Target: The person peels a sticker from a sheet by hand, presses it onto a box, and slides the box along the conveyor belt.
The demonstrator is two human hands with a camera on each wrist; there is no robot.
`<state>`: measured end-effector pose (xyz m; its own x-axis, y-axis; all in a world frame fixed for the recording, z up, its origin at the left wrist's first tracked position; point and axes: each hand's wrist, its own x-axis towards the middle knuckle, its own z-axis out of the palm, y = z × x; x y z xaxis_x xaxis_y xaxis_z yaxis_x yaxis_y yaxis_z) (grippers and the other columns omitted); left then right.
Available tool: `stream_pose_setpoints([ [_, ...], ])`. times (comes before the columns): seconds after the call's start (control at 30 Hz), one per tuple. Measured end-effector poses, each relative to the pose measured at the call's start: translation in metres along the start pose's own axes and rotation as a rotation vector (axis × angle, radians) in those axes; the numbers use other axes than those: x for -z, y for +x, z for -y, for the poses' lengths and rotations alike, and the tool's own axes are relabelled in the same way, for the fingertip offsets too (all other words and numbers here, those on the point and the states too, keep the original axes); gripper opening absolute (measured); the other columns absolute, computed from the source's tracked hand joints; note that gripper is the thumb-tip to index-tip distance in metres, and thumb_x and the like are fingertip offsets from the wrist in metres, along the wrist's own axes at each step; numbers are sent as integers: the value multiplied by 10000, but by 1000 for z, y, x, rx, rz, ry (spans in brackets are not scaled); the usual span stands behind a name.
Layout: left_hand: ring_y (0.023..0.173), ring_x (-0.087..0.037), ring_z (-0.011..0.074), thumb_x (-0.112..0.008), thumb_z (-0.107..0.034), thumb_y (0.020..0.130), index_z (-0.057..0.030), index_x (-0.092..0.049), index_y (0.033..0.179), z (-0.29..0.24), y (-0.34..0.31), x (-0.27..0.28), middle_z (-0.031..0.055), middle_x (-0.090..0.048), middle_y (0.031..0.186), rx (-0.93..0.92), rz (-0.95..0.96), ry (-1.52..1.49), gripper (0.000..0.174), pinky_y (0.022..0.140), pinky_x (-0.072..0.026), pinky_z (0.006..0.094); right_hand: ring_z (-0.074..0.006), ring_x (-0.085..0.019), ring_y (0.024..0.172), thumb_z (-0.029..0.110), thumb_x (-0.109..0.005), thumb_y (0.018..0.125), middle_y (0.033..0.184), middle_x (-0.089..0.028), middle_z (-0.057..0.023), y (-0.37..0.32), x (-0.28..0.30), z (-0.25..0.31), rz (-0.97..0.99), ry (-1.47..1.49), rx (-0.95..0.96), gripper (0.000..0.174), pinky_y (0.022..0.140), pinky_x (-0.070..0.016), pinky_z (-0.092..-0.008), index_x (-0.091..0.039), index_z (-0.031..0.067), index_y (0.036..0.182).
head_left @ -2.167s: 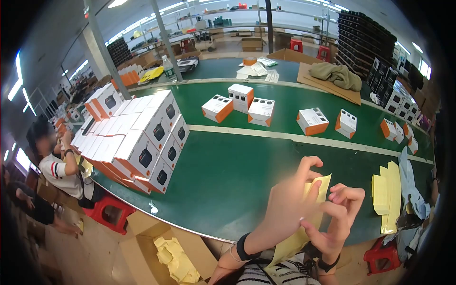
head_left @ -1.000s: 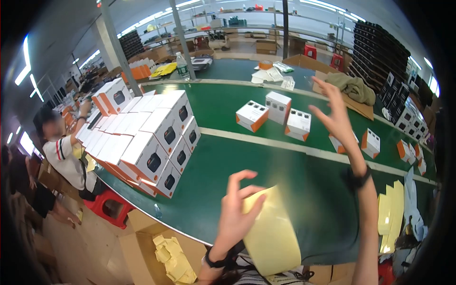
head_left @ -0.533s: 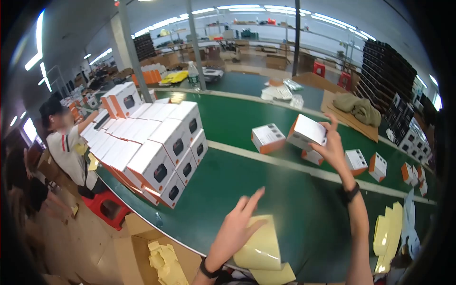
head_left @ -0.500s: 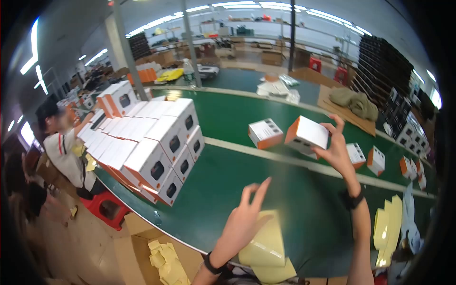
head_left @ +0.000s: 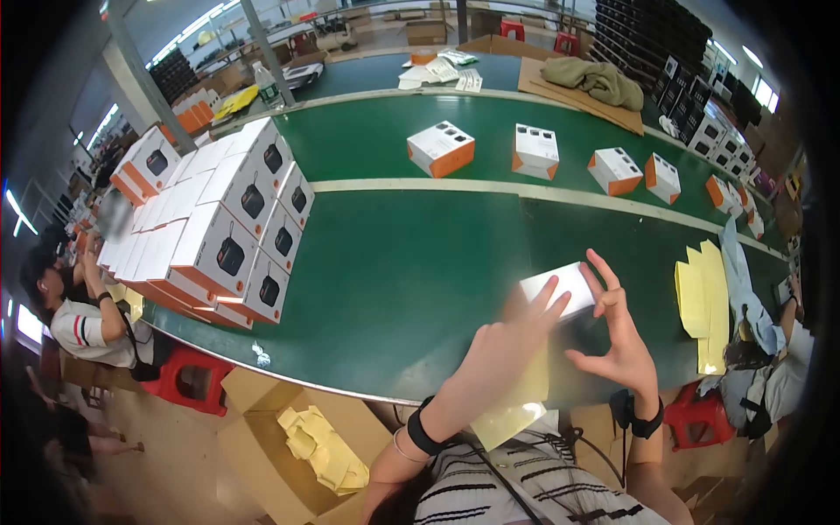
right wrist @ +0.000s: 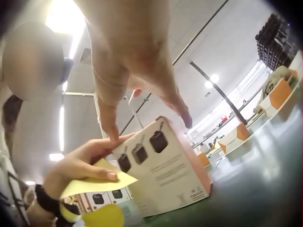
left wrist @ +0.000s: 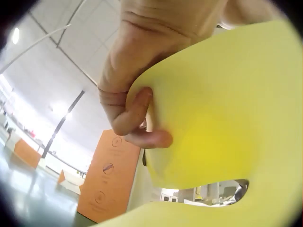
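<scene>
Brought from over the table's (head_left: 385,289) far half, where the right hand (head_left: 617,337) was carrying it, the white-and-orange box (right wrist: 165,175) now appears to stand towards the near edge. Earlier loosely laid over the yellow sheet (left wrist: 227,118), the left hand (head_left: 503,354) now pinches its edge, fingers across the box's top. Spread right-hand fingers straddle the box without gripping it; whether they touch is unclear. Probably the step is bringing sheet and box together; the next move seems to call for lining up the sheet while steadying the box.
</scene>
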<state>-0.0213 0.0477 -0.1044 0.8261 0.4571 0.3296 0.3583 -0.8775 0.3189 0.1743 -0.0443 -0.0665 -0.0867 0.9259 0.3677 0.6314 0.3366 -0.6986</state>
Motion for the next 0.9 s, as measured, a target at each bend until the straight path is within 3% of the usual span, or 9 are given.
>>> stream_pose_setpoints([
  [0.17,665,-673,222,-709,-85,798,-141,-368,1489,0,2,10,126,-344,1553,-11,48,32,772,527,-539,290,-423,-317,1426,-35,-762,681,1578,-173,-228,1,-8,9,-8,-103,-66,460,1001,-436,-432,-444,56,1001],
  [0.5,693,-686,250,-698,-69,804,-136,-350,1499,5,3,3,144,-333,1554,-73,-39,-19,780,570,-566,298,-419,-328,1417,-43,-735,689,1573,-174,-213,3,-16,6,-13,-219,-47,438,1028,-420,-459,-481,34,1036],
  [0.67,717,-690,268,-695,-57,802,-121,-348,1498,4,5,6,156,-321,1557,-52,17,-21,780,591,-575,312,-407,-370,1386,-50,-725,686,1566,-199,-194,2,-16,3,-39,-158,-133,503,1033,-422,-447,-496,41,1125],
  [0.8,728,-692,274,-695,-53,795,-110,-355,1492,5,4,5,162,-328,1552,-59,-6,-40,777,601,-580,319,-394,-376,1383,-41,-742,669,1554,-246,-181,2,-17,-6,-65,-211,-56,629,1044,-411,-444,-500,63,1241],
  [0.87,729,-693,276,-697,-52,792,-107,-357,1490,6,4,5,165,-329,1550,-53,-8,-39,778,602,-581,320,-374,-359,1401,87,-785,699,1538,-296,-177,2,-17,-16,-136,-91,-25,719,1078,-373,-451,-473,95,1347],
  [0.9,726,-694,276,-689,-50,795,-106,-358,1489,7,4,4,168,-333,1547,-63,-20,-70,771,601,-581,321,-374,-359,1401,87,-785,699,1538,-296,-177,3,-17,-22,-134,-87,-21,719,1078,-373,-451,-473,95,1347],
])
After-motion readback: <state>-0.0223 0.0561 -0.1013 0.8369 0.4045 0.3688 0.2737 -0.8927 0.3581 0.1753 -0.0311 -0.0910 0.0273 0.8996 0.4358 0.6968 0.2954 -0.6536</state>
